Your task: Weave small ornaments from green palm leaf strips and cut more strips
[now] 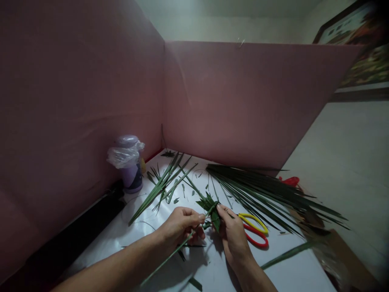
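My right hand [232, 235] is closed on a small folded leaf piece [211, 209] with pointed green tips. Close beside it, my left hand [184, 225] pinches a long thin leaf strip [170, 257], which runs down toward the bottom of the view and reaches the folded piece. Just right of my right hand lie scissors with one yellow and one red handle loop [257, 235]; their blades are hidden behind the hand. A bundle of dark green long leaves [258, 190] lies behind, and a smaller bunch of leaf strips [159, 188] is farther left.
Leaf scraps [176, 200] are scattered over the white tabletop [112, 243]. A purple container [131, 176] with clear plastic on top stands at the back left. Pink panels [243, 105] rise behind and to the left. A red object [291, 181] sits at the far right edge.
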`<state>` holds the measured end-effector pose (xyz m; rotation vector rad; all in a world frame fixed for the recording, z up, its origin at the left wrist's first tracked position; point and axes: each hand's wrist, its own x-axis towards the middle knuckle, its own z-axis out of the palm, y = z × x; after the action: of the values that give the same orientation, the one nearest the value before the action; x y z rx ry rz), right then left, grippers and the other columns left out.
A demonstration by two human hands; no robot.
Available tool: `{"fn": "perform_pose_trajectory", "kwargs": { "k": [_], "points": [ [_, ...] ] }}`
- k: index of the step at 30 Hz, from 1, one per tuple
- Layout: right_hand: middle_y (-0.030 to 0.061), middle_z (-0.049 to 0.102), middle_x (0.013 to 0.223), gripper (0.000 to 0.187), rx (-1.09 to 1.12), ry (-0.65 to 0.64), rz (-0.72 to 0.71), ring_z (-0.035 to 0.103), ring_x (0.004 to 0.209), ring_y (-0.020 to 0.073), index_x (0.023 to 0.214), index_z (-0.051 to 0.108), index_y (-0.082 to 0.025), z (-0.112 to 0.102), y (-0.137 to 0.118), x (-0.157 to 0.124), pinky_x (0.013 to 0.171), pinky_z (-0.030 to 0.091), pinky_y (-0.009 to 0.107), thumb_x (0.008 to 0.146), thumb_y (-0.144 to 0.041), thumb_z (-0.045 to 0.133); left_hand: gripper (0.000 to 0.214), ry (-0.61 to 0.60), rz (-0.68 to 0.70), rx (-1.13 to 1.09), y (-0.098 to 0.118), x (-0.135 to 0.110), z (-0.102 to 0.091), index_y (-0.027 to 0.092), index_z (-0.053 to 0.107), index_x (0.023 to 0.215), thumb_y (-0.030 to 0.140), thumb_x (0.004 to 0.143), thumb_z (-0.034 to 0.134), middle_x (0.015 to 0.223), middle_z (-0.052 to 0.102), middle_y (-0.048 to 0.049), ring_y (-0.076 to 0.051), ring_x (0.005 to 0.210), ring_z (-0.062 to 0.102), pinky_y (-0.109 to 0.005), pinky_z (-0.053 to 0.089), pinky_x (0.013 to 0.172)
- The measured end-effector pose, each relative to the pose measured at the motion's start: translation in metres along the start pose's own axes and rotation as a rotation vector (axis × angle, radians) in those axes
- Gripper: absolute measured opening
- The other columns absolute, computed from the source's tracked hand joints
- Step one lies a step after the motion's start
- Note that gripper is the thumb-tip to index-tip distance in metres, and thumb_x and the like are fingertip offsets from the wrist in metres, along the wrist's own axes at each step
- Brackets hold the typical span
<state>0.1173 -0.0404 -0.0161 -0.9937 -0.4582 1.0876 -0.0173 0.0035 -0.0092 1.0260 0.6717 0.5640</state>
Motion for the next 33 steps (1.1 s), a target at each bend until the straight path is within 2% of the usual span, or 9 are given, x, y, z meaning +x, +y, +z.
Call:
{"fn": "perform_pose_trajectory", "kwargs": {
  "k": [6,9,12,16,20,24,28,31,33],
  "points": [
    [-0.0065,0.048,0.053,0.023,-0.035,0.055,-0.007,0.045,0.044,0.0072,0.076,0.054,-0.017,-0.003,-0.002,0.006,0.037,0.037,0.017,0.066,-0.031,0.07,0.022,0.038,-0.04,0.054,0.002,-0.001,-0.002,0.011,0.054,0.071,0.027,0.061,0.065,0.054,0.062,-0.0061,-0.008,0.036,0.046,-0.018,0.031,0.037],
    [-0.0054,0.051,0.055,0.024,-0.053,0.028,0.007,0.047,0.044,0.008,0.079,0.055,-0.017,-0.005,-0.002,0.006,0.036,0.037,0.018,0.067,-0.032,0.069,0.023,0.085,-0.036,0.195,0.01,-0.005,-0.004,0.013,0.052,0.078,0.027,0.063,0.061,0.05,0.06,-0.0034,-0.008,0.032,0.042,-0.018,0.028,0.035],
    [-0.0029,0.056,0.059,0.029,-0.085,-0.042,0.034,0.05,0.046,0.0092,0.088,0.055,-0.016,-0.008,-0.001,0.008,0.038,0.039,0.018,0.068,-0.032,0.068,0.023,0.163,0.084,0.549,0.02,-0.011,-0.01,0.014,0.053,0.086,0.026,0.066,0.057,0.047,0.056,0.0018,-0.007,0.033,0.038,-0.019,0.027,0.036],
    [-0.0042,0.055,0.053,0.034,-0.224,-0.075,0.044,0.041,0.035,0.0064,0.096,0.052,-0.015,-0.012,0.004,0.011,0.034,0.032,0.017,0.071,-0.033,0.066,0.011,0.314,0.406,1.159,0.028,-0.018,-0.019,0.016,0.062,0.073,0.017,0.069,0.052,0.056,0.058,0.0005,-0.009,0.051,0.049,-0.021,0.035,0.052],
    [-0.0023,0.055,0.055,0.034,-0.425,-0.129,0.025,0.041,0.034,0.0071,0.092,0.054,-0.015,-0.011,0.007,0.012,0.033,0.032,0.019,0.076,-0.045,0.056,0.019,0.351,0.42,1.48,0.033,-0.026,-0.021,0.019,0.066,0.072,0.021,0.077,0.048,0.064,0.063,-0.0029,-0.013,0.061,0.055,-0.023,0.038,0.06],
    [0.0029,0.059,0.068,0.039,-0.674,-0.042,-0.138,0.05,0.048,0.0123,0.081,0.059,-0.016,-0.012,0.007,0.011,0.04,0.04,0.023,0.077,-0.054,0.049,0.026,0.374,0.374,1.703,0.036,-0.036,-0.019,0.02,0.066,0.072,0.025,0.083,0.043,0.066,0.064,-0.0049,-0.015,0.065,0.059,-0.025,0.039,0.062],
    [0.0025,0.058,0.067,0.039,-0.812,-0.02,-0.322,0.051,0.052,0.014,0.074,0.061,-0.018,-0.012,0.004,0.005,0.046,0.04,0.024,0.076,-0.054,0.048,0.023,0.381,0.294,1.793,0.031,-0.047,-0.021,0.023,0.065,0.093,0.027,0.081,0.046,0.073,0.067,-0.0055,-0.02,0.07,0.061,-0.029,0.04,0.063],
    [0.0018,0.057,0.066,0.038,-0.811,-0.017,-0.414,0.049,0.051,0.0134,0.07,0.061,-0.018,-0.011,0.002,0.001,0.045,0.037,0.024,0.077,-0.053,0.048,0.038,0.382,0.26,1.711,0.023,-0.057,-0.029,0.026,0.054,0.114,0.022,0.077,0.048,0.084,0.067,-0.0052,-0.021,0.075,0.061,-0.03,0.042,0.065],
    [0.0011,0.056,0.063,0.038,-0.817,-0.011,-0.425,0.048,0.05,0.0133,0.069,0.06,-0.019,-0.01,0.001,-0.001,0.044,0.036,0.024,0.077,-0.053,0.047,0.045,0.377,0.256,1.645,0.017,-0.065,-0.035,0.026,0.049,0.119,0.017,0.075,0.047,0.091,0.066,-0.0048,-0.019,0.077,0.061,-0.03,0.043,0.067]
  ]
}}
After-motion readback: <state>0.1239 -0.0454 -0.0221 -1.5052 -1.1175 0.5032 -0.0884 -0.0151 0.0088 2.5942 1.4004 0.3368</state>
